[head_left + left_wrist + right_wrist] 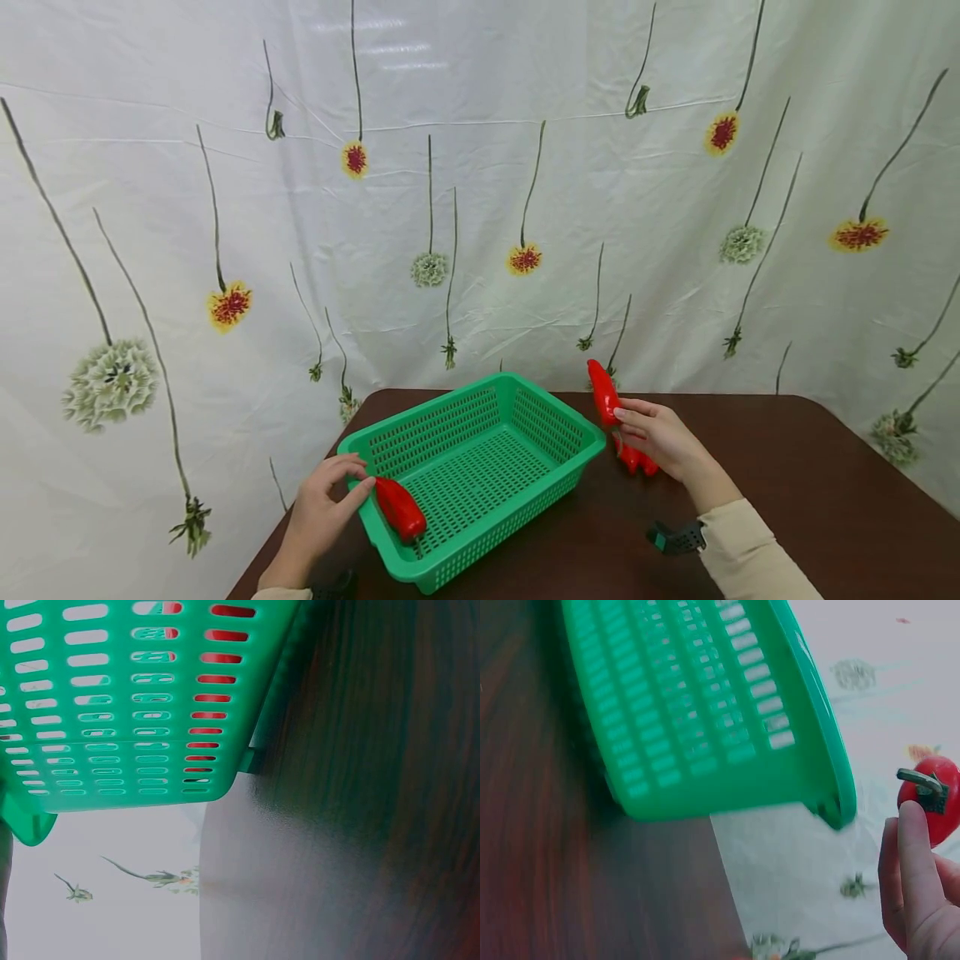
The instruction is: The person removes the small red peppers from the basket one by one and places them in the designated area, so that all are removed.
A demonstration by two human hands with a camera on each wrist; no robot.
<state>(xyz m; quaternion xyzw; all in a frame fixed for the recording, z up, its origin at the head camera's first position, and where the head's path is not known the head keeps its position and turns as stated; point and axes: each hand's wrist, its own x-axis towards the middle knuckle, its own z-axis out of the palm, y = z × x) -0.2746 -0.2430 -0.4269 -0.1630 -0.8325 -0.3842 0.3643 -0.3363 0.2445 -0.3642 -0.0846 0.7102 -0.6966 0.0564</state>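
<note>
My left hand (324, 504) reaches over the left rim of a green plastic basket (457, 554), thumb and fingers apart. Its thumb tip shows right at the narrow end of a red pepper (401, 510) inside. Through the slots in the left wrist view, this pepper (217, 682) lies low along the basket wall. My right hand (663, 442) pinches another red pepper (603, 396) near its stem end, tip pointing up, beyond the basket's right corner. In the right wrist view the green stem of the held pepper (932, 793) faces the camera.
More red peppers (636, 457) lie on the dark wooden table (787, 492), partly hidden behind my right hand. A white curtain (480, 208) with a flower print hangs behind the table's far edge. The basket walls (675, 712) stand between the two hands.
</note>
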